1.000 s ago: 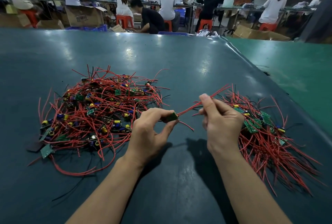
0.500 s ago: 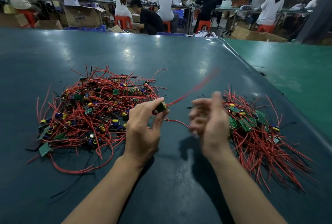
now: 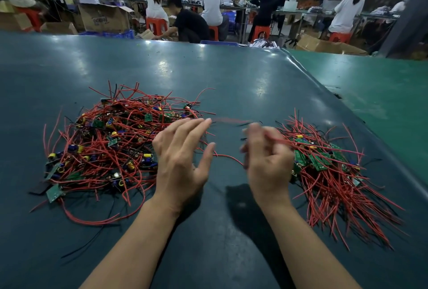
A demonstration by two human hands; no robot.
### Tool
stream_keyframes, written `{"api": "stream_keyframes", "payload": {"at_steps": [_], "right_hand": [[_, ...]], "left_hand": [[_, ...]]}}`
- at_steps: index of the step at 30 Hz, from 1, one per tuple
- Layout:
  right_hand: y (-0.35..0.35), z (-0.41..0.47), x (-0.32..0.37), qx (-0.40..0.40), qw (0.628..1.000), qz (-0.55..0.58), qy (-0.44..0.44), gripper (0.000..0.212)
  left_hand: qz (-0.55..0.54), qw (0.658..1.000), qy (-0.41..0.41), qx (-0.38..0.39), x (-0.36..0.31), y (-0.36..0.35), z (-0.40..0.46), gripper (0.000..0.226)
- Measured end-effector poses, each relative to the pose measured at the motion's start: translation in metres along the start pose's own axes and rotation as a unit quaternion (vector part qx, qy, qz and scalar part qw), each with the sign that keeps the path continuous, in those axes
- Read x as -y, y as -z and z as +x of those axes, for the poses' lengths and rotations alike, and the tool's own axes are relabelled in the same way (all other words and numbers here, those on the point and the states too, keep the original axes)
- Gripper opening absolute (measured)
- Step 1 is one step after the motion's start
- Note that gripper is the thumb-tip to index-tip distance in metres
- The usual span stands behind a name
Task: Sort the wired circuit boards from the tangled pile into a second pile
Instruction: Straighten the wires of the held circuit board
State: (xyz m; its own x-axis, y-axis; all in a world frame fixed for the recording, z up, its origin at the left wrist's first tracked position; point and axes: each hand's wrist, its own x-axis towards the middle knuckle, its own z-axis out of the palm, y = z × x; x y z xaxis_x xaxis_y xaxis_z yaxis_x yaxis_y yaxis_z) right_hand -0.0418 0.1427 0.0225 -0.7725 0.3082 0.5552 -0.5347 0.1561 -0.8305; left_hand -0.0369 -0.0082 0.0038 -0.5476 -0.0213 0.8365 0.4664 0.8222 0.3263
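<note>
**Two heaps of wired boards on the mat, my hands between them**

My left hand [image 3: 183, 156] hovers between the heaps with its fingers [image 3: 185, 131] straight and spread, thumb out to the side, holding nothing. My right hand [image 3: 268, 156] is blurred; its fingers look curled, and red wires [image 3: 308, 147] run out from it toward the right, but I cannot tell for sure how it grips them. A blurred red strand [image 3: 229, 120] stretches between the tips of my two hands, and another red wire [image 3: 228, 157] curves low across the gap.

The tangled pile [image 3: 108, 147] lies to my left on the dark green mat [image 3: 208, 80]: red leads knotted over small green circuit boards with yellow and blue parts. The second pile [image 3: 328, 173] lies to my right, just beside my right hand, its green boards bunched near my hand and its red leads fanning out toward the mat's near right edge.

Beyond the mat, an open cardboard box [image 3: 105, 18] stands on the floor; I cannot see its contents.
</note>
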Motion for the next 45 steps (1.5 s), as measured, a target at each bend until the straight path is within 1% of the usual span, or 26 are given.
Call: {"api": "stream_keyframes", "payload": {"at_steps": [1, 2, 3, 4, 6, 7, 9, 11, 14, 16, 18, 19, 21, 24, 26, 27, 30, 32, 34, 36, 38, 40, 42, 43, 45], "right_hand": [[0.003, 0.005, 0.003, -0.073, 0.994, 0.067, -0.043, 0.025], [0.008, 0.01, 0.004, -0.138, 0.978, 0.131, -0.084, 0.028], [0.012, 0.015, 0.004, -0.187, 0.958, 0.18, -0.125, 0.029], [0.016, 0.019, 0.003, -0.221, 0.936, 0.217, -0.167, 0.029], [0.017, 0.02, 0.001, -0.239, 0.898, 0.267, -0.257, 0.03], [0.015, 0.019, 0.0, -0.231, 0.881, 0.286, -0.297, 0.031], [0.011, 0.016, -0.004, -0.209, 0.862, 0.301, -0.349, 0.034], [0.008, 0.015, -0.004, -0.186, 0.866, 0.287, -0.365, 0.033], [0.008, 0.015, -0.003, -0.166, 0.886, 0.255, -0.349, 0.03], [0.01, 0.015, -0.002, -0.163, 0.891, 0.249, -0.343, 0.03], [0.011, 0.016, -0.003, -0.158, 0.888, 0.25, -0.353, 0.03], [0.011, 0.016, -0.003, -0.151, 0.885, 0.25, -0.362, 0.03], [0.009, 0.016, -0.004, -0.134, 0.883, 0.247, -0.377, 0.03], [0.007, 0.014, -0.004, -0.114, 0.89, 0.232, -0.376, 0.03], [0.007, 0.014, -0.004, -0.11, 0.892, 0.228, -0.374, 0.029], [0.008, 0.014, -0.004, -0.11, 0.892, 0.229, -0.374, 0.029], [0.009, 0.015, -0.004, -0.113, 0.89, 0.232, -0.376, 0.029], [0.01, 0.015, -0.005, -0.116, 0.889, 0.23, -0.379, 0.029], [0.009, 0.015, -0.006, -0.1, 0.89, 0.217, -0.389, 0.03], [0.006, 0.014, -0.006, -0.046, 0.901, 0.183, -0.39, 0.028], [0.001, 0.009, -0.007, 0.053, 0.923, 0.13, -0.359, 0.02], [-0.005, 0.0, -0.007, 0.169, 0.937, 0.068, -0.297, 0.004], [-0.011, -0.009, -0.01, 0.258, 0.936, 0.013, -0.241, 0.024], [-0.013, -0.012, -0.012, 0.285, 0.934, -0.008, -0.215, 0.033], [-0.014, -0.014, -0.011, 0.312, 0.935, -0.025, -0.169, 0.045]], "left_hand": [[0.039, 0.998, 0.043, -0.015, 0.002, 0.002, 0.0, 0.045], [0.082, 0.992, 0.092, -0.024, 0.004, 0.003, -0.001, 0.047], [0.124, 0.982, 0.141, -0.021, 0.007, 0.004, -0.001, 0.048], [0.162, 0.969, 0.187, -0.002, 0.011, 0.005, -0.001, 0.049], [0.224, 0.936, 0.262, 0.064, 0.018, 0.006, -0.001, 0.048], [0.249, 0.922, 0.282, 0.096, 0.02, 0.006, -0.003, 0.045], [0.281, 0.905, 0.289, 0.134, 0.022, 0.005, -0.005, 0.04], [0.295, 0.901, 0.287, 0.139, 0.024, 0.005, -0.005, 0.038], [0.289, 0.9, 0.303, 0.122, 0.03, 0.009, 0.003, 0.04], [0.252, 0.915, 0.303, 0.087, 0.032, 0.012, 0.006, 0.036], [0.205, 0.934, 0.288, 0.06, 0.033, 0.014, 0.006, 0.03], [0.187, 0.939, 0.284, 0.054, 0.033, 0.015, 0.005, 0.031], [0.186, 0.936, 0.295, 0.051, 0.036, 0.018, 0.007, 0.037], [0.228, 0.916, 0.316, 0.096, 0.043, 0.019, 0.01, 0.047], [0.241, 0.913, 0.309, 0.114, 0.047, 0.018, 0.011, 0.042], [0.237, 0.915, 0.308, 0.107, 0.048, 0.018, 0.012, 0.036], [0.202, 0.93, 0.303, 0.052, 0.05, 0.02, 0.013, 0.021], [0.185, 0.94, 0.286, -0.006, 0.047, 0.023, 0.012, 0.019], [0.177, 0.952, 0.235, -0.084, 0.043, 0.027, 0.012, 0.016], [0.154, 0.967, 0.141, -0.147, 0.038, 0.028, 0.013, 0.014], [0.123, 0.975, 0.038, -0.181, 0.031, 0.026, 0.013, 0.013], [0.074, 0.981, -0.032, -0.179, 0.02, 0.022, 0.01, 0.013], [0.013, 0.988, -0.082, -0.131, 0.008, 0.019, 0.006, 0.017], [-0.008, 0.989, -0.108, -0.102, 0.003, 0.018, 0.004, 0.019], [-0.028, 0.985, -0.154, -0.069, -0.006, 0.013, 0.002, 0.02]]}}
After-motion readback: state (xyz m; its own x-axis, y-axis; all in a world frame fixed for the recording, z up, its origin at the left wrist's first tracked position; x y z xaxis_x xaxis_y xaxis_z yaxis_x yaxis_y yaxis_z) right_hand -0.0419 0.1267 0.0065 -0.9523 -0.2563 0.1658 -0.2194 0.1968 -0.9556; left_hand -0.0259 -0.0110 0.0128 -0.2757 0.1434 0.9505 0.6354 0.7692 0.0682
